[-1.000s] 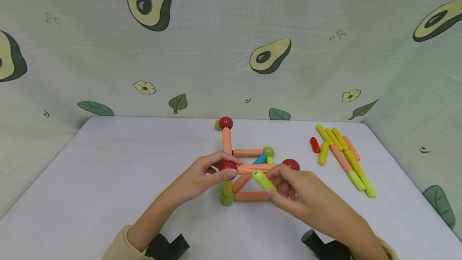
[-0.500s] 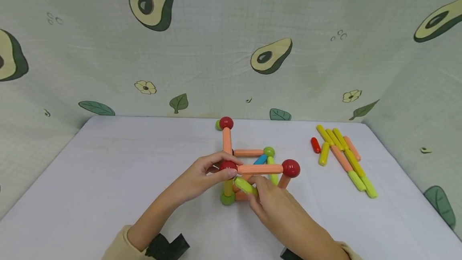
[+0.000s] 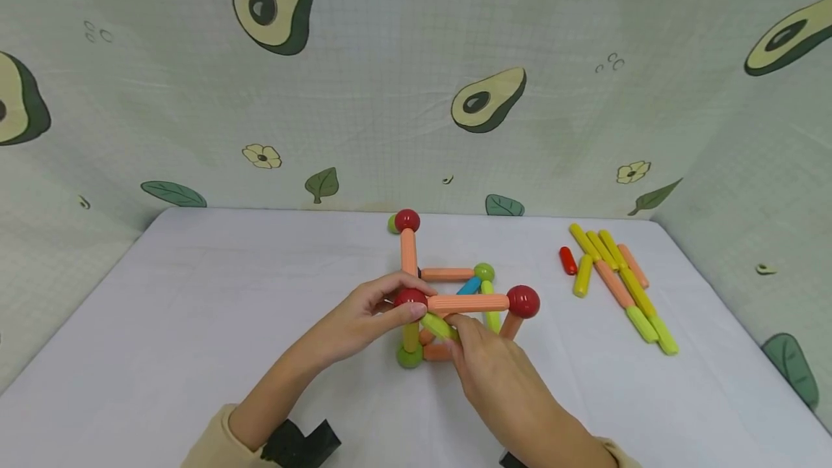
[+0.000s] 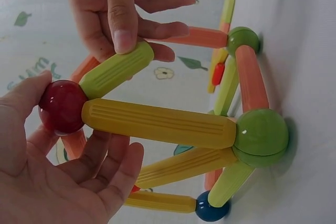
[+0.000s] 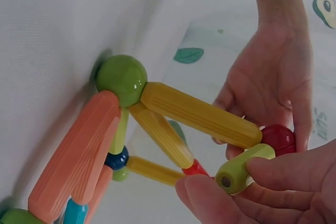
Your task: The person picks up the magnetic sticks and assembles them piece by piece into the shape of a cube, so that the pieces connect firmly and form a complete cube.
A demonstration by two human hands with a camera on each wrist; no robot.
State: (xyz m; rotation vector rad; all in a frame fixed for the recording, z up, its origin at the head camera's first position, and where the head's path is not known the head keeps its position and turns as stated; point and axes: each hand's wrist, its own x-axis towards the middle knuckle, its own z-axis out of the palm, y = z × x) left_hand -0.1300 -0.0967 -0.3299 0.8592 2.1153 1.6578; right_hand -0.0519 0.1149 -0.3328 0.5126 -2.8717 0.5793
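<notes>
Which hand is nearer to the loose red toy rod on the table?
Right. The right hand, pinching a lime-green rod, is left of the red toy rod and nearer the camera; the left hand, gripping a red ball, is farther left.

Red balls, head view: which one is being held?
The near-left red ball: the left hand grips it. No hand touches the far red ball or the near-right red ball.

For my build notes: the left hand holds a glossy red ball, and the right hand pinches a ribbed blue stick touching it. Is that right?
Not quite: the left wrist view shows the right hand pinching a ribbed yellow-green stick, not blue. The rest stands.
</notes>
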